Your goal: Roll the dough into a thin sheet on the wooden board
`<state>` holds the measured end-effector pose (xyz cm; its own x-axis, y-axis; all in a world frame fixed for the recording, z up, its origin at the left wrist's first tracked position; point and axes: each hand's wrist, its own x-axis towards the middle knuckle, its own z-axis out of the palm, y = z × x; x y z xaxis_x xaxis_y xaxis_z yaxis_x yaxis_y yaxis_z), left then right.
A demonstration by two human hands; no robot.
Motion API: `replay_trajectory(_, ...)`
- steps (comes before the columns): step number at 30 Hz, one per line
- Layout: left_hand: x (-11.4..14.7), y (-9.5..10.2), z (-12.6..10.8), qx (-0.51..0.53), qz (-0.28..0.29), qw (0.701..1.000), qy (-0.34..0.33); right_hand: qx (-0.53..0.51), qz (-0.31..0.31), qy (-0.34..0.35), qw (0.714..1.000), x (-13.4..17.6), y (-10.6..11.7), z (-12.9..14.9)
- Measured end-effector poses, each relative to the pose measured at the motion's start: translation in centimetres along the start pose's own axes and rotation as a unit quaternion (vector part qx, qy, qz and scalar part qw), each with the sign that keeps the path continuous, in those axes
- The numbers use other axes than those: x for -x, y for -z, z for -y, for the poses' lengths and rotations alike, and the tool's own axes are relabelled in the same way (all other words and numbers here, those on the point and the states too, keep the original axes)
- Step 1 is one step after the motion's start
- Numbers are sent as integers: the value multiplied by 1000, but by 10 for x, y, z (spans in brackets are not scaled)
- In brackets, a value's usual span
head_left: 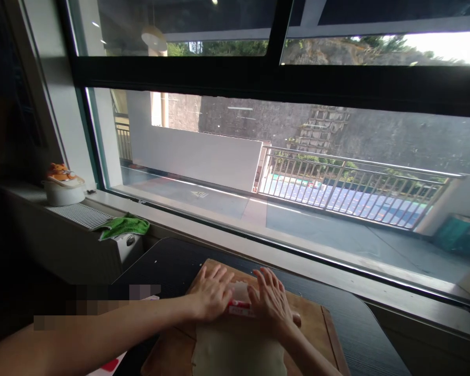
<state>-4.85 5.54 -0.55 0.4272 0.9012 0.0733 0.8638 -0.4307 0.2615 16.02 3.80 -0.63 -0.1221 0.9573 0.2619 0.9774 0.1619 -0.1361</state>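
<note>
Dough (235,352) under rolling pin (241,308), both hands flat

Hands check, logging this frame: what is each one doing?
Left hand: open, flat on the rolling pin.
Right hand: open, flat on the pin, over dough.

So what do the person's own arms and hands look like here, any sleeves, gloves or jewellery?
Both forearms are bare as far as the view shows: no sleeves in sight. The left hand and right hand wear no gloves, and no rings, watch or bracelets are visible. A blurred, pixelated patch covers part of the left forearm.
</note>
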Motion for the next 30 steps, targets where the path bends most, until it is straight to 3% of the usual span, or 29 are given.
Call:
replay_trajectory(3, 10, -7, 1, 1, -34, 999, -35, 1, -17, 37, 999, 14, -8, -5)
replay_trajectory(8, -31, 17, 0, -17, -49, 998, 47, -11, -27, -79, 996, -39, 6, 2)
replay_trajectory(10, -36, 20, 0, -19, -40, 997, 66, -12, -25, -97, 995, -46, 8, 3)
replay_trajectory(15, 5, -10, 4, -11, -59, 998, -21, 0, -17, -30, 999, 4, -8, -2)
replay_trajectory(17, 10, -14, 5, -13, -73, 996, -44, 5, -29, -13, 999, 12, -9, -3)
replay_trajectory(20, -15, 0, 6, -15, -52, 999, -10, -4, -18, -55, 998, -15, 2, 1)
replay_trajectory(24, -49, 22, 6, -7, -26, 996, 88, -14, 6, -133, 991, -57, 13, 6)
replay_trajectory(30, -6, -1, 3, 11, -29, 999, 6, -3, -13, -44, 999, -8, -13, -8)
